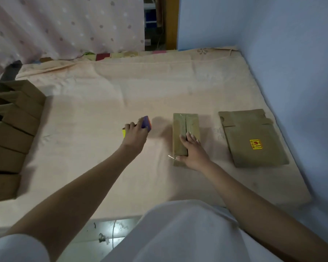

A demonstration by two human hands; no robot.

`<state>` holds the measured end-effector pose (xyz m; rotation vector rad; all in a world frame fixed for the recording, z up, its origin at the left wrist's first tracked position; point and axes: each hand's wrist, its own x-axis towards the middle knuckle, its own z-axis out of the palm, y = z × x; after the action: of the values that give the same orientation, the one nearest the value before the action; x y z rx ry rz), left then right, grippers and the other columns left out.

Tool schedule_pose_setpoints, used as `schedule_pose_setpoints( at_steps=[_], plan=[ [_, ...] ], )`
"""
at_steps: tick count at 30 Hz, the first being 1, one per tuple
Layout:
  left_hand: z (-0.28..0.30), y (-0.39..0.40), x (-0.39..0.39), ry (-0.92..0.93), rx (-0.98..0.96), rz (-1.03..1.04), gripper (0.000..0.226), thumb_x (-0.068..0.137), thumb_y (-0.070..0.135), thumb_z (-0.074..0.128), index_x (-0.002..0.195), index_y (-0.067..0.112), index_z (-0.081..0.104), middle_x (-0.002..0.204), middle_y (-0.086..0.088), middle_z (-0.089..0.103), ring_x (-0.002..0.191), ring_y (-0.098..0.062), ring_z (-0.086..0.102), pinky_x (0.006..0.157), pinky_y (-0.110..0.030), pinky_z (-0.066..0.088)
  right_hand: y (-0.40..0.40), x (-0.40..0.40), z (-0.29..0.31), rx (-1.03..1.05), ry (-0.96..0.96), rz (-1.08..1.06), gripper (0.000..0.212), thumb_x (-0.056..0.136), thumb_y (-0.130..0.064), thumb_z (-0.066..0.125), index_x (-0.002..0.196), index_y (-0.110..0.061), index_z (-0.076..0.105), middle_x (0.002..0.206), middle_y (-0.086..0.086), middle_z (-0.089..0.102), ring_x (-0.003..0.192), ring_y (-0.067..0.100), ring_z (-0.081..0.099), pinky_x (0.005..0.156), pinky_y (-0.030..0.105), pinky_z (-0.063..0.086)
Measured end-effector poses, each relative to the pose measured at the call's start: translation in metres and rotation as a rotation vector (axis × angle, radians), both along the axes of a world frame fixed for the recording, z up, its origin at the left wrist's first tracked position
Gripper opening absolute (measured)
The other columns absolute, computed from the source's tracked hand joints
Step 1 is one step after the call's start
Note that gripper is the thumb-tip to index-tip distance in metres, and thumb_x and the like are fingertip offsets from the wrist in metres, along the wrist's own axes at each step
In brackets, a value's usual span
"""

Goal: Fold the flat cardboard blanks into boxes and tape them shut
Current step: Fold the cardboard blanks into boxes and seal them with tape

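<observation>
A folded brown cardboard box (pixel 186 125) lies on the bed, its top flaps meeting in a seam covered with clear tape. My right hand (pixel 192 152) rests flat on the near end of the box, fingers straight along the seam, thumb by a loose curl of tape. My left hand (pixel 135 137) grips a colourful tape dispenser (pixel 147 123), purple, orange and yellow, a little left of the box. A stack of flat cardboard blanks (pixel 252 140) with a yellow sticker lies to the right of the box.
A row of several finished boxes (pixel 11 133) lines the bed's left edge. The peach sheet (pixel 112 91) covers the bed. A blue wall (pixel 292 53) runs along the right side, a dotted curtain (pixel 64 25) hangs at the back. Floor shows below the near edge.
</observation>
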<state>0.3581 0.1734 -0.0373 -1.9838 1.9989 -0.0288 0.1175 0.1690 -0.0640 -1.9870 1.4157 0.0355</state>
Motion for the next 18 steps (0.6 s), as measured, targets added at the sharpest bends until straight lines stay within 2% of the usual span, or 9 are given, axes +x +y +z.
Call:
schedule_pose_setpoints(
  at_steps=[3, 6, 9, 11, 13, 14, 16, 17, 18],
  plan=[
    [-0.029, 0.023, -0.008, 0.072, 0.097, 0.074, 0.043, 0.079, -0.001, 0.060, 0.119, 0.013, 0.059, 0.157, -0.015, 0.022, 0.117, -0.037, 0.048, 0.098, -0.042, 0.034, -0.003, -0.002, 0.002, 0.032, -0.038, -0.004, 0.085, 0.096, -0.033, 0.065, 0.161, -0.022, 0.011, 0.168, 0.004, -0.006, 0.154, 0.019, -0.010, 0.121, 0.029, -0.005],
    [-0.049, 0.050, -0.026, 0.216, 0.157, 0.127, 0.041, 0.082, -0.006, 0.051, 0.119, 0.009, 0.061, 0.159, -0.018, 0.020, 0.134, -0.032, 0.039, 0.091, -0.038, 0.038, -0.005, -0.004, 0.010, 0.071, -0.157, -0.084, 0.067, 0.101, -0.024, 0.058, 0.159, -0.022, 0.025, 0.168, 0.000, 0.006, 0.155, 0.015, -0.001, 0.121, 0.025, 0.002],
    [-0.065, 0.066, -0.040, 0.368, 0.165, 0.215, 0.042, 0.085, -0.007, 0.046, 0.122, 0.005, 0.063, 0.160, -0.015, 0.022, 0.127, -0.038, 0.044, 0.093, -0.041, 0.043, -0.009, -0.013, 0.018, 0.030, -0.308, -0.259, 0.051, 0.101, -0.011, 0.053, 0.151, -0.020, 0.044, 0.159, -0.001, 0.037, 0.147, 0.014, 0.033, 0.111, 0.017, 0.024],
    [-0.072, 0.068, -0.047, 0.487, 0.063, 0.264, 0.041, 0.085, -0.005, 0.045, 0.117, 0.007, 0.068, 0.155, -0.016, 0.033, 0.118, -0.043, 0.048, 0.097, -0.044, 0.042, -0.011, -0.021, 0.020, -0.067, -0.337, -0.374, 0.043, 0.100, -0.007, 0.051, 0.141, -0.017, 0.056, 0.143, 0.002, 0.057, 0.132, 0.016, 0.052, 0.103, 0.019, 0.037],
    [-0.068, 0.066, -0.058, 0.769, -0.075, 0.372, 0.034, 0.089, -0.003, 0.048, 0.112, 0.005, 0.072, 0.133, -0.017, 0.059, 0.112, -0.039, 0.056, 0.092, -0.039, 0.046, -0.011, -0.032, 0.019, -0.166, -0.322, -0.499, 0.036, 0.098, -0.005, 0.051, 0.131, -0.014, 0.063, 0.123, 0.003, 0.067, 0.114, 0.016, 0.063, 0.094, 0.022, 0.045],
    [-0.062, 0.064, -0.064, 0.971, -0.100, 0.506, 0.027, 0.094, 0.004, 0.050, 0.110, 0.006, 0.072, 0.119, -0.013, 0.067, 0.108, -0.034, 0.060, 0.088, -0.035, 0.047, -0.011, -0.039, 0.017, -0.188, -0.308, -0.566, 0.033, 0.098, -0.006, 0.052, 0.127, -0.012, 0.064, 0.116, 0.003, 0.069, 0.106, 0.017, 0.064, 0.090, 0.024, 0.046],
    [-0.049, 0.062, -0.077, 1.415, 0.034, 0.827, 0.022, 0.100, 0.025, 0.054, 0.103, 0.011, 0.071, 0.101, -0.004, 0.071, 0.100, -0.024, 0.064, 0.084, -0.033, 0.047, -0.009, -0.050, 0.011, -0.147, -0.302, -0.670, 0.028, 0.096, -0.009, 0.056, 0.123, -0.009, 0.065, 0.116, 0.006, 0.069, 0.108, 0.021, 0.064, 0.094, 0.032, 0.049],
    [-0.048, 0.060, -0.081, 1.567, 0.110, 0.945, 0.026, 0.100, 0.034, 0.056, 0.100, 0.011, 0.069, 0.098, -0.002, 0.072, 0.097, -0.022, 0.066, 0.083, -0.034, 0.047, -0.007, -0.054, 0.008, -0.096, -0.299, -0.687, 0.028, 0.096, -0.013, 0.059, 0.124, -0.008, 0.064, 0.119, 0.007, 0.068, 0.112, 0.022, 0.064, 0.097, 0.036, 0.049],
    [-0.049, 0.059, -0.083, 1.644, 0.158, 1.004, 0.032, 0.098, 0.040, 0.058, 0.100, 0.011, 0.069, 0.097, -0.002, 0.073, 0.096, -0.021, 0.068, 0.083, -0.034, 0.047, -0.004, -0.057, 0.007, -0.040, -0.281, -0.682, 0.030, 0.097, -0.019, 0.061, 0.125, -0.008, 0.063, 0.120, 0.006, 0.067, 0.112, 0.022, 0.063, 0.097, 0.036, 0.049]
  ],
)
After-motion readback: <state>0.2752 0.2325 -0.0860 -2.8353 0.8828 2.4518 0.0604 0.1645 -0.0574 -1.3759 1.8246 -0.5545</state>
